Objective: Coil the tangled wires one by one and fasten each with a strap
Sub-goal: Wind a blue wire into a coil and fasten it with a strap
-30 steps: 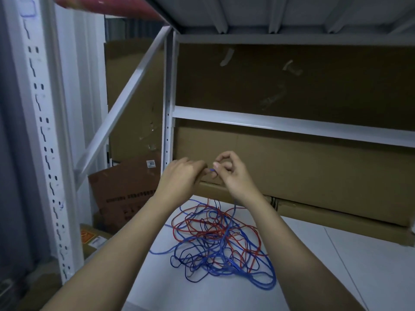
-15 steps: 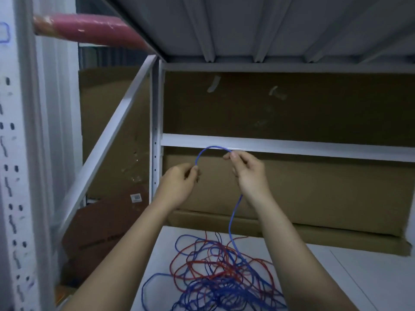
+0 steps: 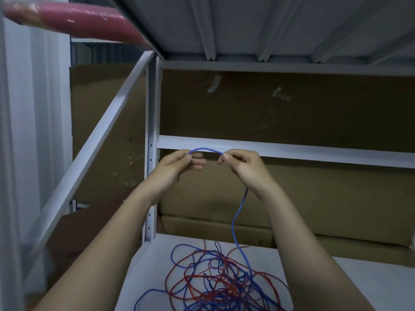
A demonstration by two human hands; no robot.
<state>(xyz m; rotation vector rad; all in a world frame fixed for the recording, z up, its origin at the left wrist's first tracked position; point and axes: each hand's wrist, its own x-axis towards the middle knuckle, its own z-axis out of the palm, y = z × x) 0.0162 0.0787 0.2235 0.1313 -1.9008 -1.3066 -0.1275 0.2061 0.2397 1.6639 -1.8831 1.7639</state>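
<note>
A tangle of red and blue wires [image 3: 215, 281] lies on the white shelf board [image 3: 381, 286] below my arms. Both hands are raised in front of the shelf. My left hand [image 3: 179, 164] pinches one end of a blue wire [image 3: 206, 149]. My right hand [image 3: 244, 167] pinches the same wire a short way along. A small arc of wire spans the gap between the two hands. From my right hand the blue wire hangs down and runs into the tangle. No strap is visible.
A white metal rack surrounds the work: an upright post [image 3: 151, 176], a diagonal brace [image 3: 89, 167], a crossbar [image 3: 292, 151] just behind my hands, a shelf overhead. Cardboard boxes [image 3: 314, 198] fill the back. A pink roll [image 3: 74, 21] lies top left.
My hands rose from just above the tangle to crossbar height and moved apart, drawing a length of blue wire up out of the pile. The camera tilted upward.
</note>
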